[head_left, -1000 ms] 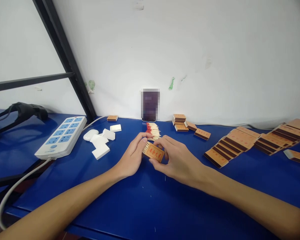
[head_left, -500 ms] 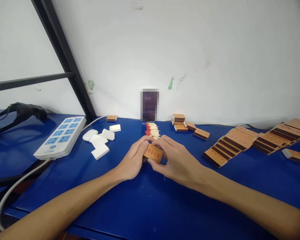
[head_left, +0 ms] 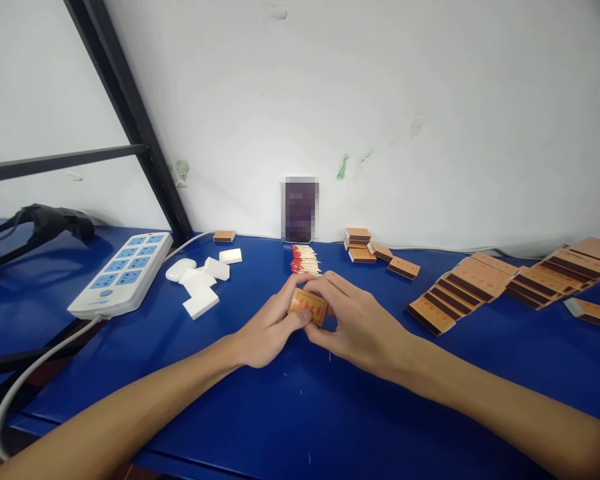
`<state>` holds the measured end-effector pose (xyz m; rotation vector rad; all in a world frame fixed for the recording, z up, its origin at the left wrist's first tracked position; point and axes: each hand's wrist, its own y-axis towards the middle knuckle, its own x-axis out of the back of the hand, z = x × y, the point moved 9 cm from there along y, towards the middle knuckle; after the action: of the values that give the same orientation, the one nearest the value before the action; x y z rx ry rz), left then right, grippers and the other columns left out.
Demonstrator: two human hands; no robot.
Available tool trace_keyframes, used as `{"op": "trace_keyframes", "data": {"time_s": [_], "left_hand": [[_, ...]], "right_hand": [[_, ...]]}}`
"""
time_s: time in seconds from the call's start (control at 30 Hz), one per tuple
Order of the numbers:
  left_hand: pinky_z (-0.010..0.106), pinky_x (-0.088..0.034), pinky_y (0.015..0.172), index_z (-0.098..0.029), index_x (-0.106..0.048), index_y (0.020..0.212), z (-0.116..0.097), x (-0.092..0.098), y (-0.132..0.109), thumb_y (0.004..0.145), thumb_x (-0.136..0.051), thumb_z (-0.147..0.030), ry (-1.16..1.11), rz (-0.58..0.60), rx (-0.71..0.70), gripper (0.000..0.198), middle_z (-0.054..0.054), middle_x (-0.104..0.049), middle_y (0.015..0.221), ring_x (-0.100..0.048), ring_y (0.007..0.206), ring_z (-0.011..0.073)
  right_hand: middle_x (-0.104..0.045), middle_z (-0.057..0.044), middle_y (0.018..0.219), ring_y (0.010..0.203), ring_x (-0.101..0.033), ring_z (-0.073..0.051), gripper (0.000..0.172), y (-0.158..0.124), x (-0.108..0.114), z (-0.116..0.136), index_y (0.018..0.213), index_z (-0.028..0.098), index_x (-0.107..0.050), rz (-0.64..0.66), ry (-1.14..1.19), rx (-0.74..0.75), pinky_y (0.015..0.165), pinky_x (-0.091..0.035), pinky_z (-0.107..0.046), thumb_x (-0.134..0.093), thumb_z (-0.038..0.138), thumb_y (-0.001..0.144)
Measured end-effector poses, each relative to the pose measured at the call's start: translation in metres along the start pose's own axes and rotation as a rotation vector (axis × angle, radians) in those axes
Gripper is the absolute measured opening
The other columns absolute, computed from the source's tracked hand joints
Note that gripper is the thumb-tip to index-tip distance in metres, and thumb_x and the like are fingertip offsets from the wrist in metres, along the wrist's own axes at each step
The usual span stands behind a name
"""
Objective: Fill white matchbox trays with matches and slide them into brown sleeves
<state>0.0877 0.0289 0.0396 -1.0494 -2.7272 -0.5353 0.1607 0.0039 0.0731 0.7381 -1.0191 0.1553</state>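
An orange matchbox (head_left: 309, 303) with red lettering is held between both hands at the middle of the blue table. My left hand (head_left: 273, 320) grips its left side, the thumb pressing on the printed face near the lower edge. From the right, my right hand (head_left: 353, 320) pinches the box with fingers at the top and thumb below. Fingers hide the box's ends. Just beyond the hands lies a pile of matches (head_left: 306, 259), red heads to the left, its near part covered by the fingers.
Several white trays (head_left: 201, 301) and a power strip (head_left: 125, 273) lie to the left. A matchbox stack (head_left: 357, 235) stands at the back. Rows of flat matchbox sleeves (head_left: 460, 287) spread rightward. A blurred dark device (head_left: 300, 210) leans on the wall.
My left thumb has moved down from the box's upper left corner onto the lower part of its printed face. The right hand has barely shifted.
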Motion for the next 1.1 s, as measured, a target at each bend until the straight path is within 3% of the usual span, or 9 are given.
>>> {"op": "trace_keyframes", "data": {"time_s": [0.2,0.37,0.5,0.6,0.7,0.83,0.97,1.1], "left_hand": [[0.032,-0.043,0.084,-0.024,-0.036,0.131,0.002,0.000,0.001,0.098,-0.035,-0.032,0.130,0.000,0.011,0.034,0.002,-0.059,0.101,-0.055,0.091,0.0178],[0.031,-0.044,0.080,-0.020,-0.046,0.122,-0.002,-0.006,-0.001,0.100,-0.026,-0.039,0.192,0.014,-0.007,0.036,0.003,-0.061,0.093,-0.057,0.087,0.0179],[0.031,-0.044,0.076,-0.022,-0.038,0.131,-0.007,-0.022,-0.005,0.101,-0.022,-0.037,0.321,0.146,-0.004,0.038,0.001,-0.062,0.087,-0.058,0.078,0.0163],[0.032,-0.043,0.073,-0.023,-0.030,0.139,-0.005,-0.024,-0.007,0.099,-0.027,-0.040,0.569,0.231,-0.030,0.043,0.000,-0.060,0.081,-0.057,0.072,0.0168],[0.034,-0.043,0.076,-0.023,-0.046,0.129,0.003,-0.013,-0.004,0.098,-0.031,-0.039,0.798,0.206,-0.058,0.038,0.002,-0.062,0.084,-0.058,0.082,0.0196],[0.034,-0.042,0.083,-0.021,-0.058,0.110,0.012,-0.009,0.000,0.098,-0.031,-0.031,0.896,0.261,-0.127,0.031,0.004,-0.065,0.098,-0.059,0.089,0.0188],[0.033,-0.043,0.079,-0.021,-0.058,0.109,0.015,-0.007,0.001,0.098,-0.031,-0.030,0.947,0.286,-0.138,0.030,0.003,-0.064,0.094,-0.059,0.085,0.0174],[0.036,-0.041,0.080,-0.021,-0.060,0.107,0.012,0.012,0.005,0.097,-0.032,-0.033,1.139,0.207,-0.136,0.032,0.006,-0.061,0.095,-0.055,0.088,0.0205]], "right_hand": [[-0.060,-0.008,0.101,0.075,-0.059,-0.017,0.026,0.000,-0.001,-0.001,0.104,0.017,-0.052,0.037,-0.072,-0.003,0.060,-0.046,-0.029,-0.053,0.019,0.078],[-0.061,-0.006,0.083,0.069,-0.057,-0.018,0.018,-0.008,0.003,0.014,0.097,0.016,-0.056,0.039,-0.305,0.072,0.059,-0.045,-0.031,-0.051,0.025,0.082],[-0.060,-0.006,0.083,0.074,-0.057,-0.020,0.018,-0.027,0.010,0.017,0.098,0.015,-0.056,0.000,-0.374,0.119,0.065,-0.048,-0.033,-0.053,0.023,0.083],[-0.060,-0.007,0.095,0.082,-0.058,-0.020,0.023,-0.049,0.023,-0.007,0.105,0.017,-0.055,-0.008,-0.394,0.040,0.069,-0.049,-0.032,-0.053,0.023,0.083],[-0.060,-0.008,0.098,0.074,-0.059,-0.020,0.033,-0.076,0.046,-0.045,0.115,0.018,-0.053,-0.036,-0.560,-0.135,0.060,-0.047,-0.032,-0.050,0.036,0.087],[-0.061,-0.008,0.087,0.077,-0.061,-0.026,0.030,-0.104,0.072,-0.078,0.106,0.019,-0.056,-0.083,-0.806,-0.291,0.054,-0.042,-0.033,-0.043,0.041,0.089],[-0.058,-0.009,0.077,0.074,-0.059,-0.027,0.027,-0.114,0.070,-0.085,0.086,0.019,-0.058,-0.039,-0.920,-0.263,0.053,-0.040,-0.034,-0.039,0.037,0.092],[-0.060,-0.012,0.081,0.082,-0.058,-0.030,0.028,-0.113,0.063,-0.085,0.084,0.017,-0.060,-0.007,-0.912,-0.176,0.069,-0.045,-0.041,-0.039,0.035,0.092]]}}
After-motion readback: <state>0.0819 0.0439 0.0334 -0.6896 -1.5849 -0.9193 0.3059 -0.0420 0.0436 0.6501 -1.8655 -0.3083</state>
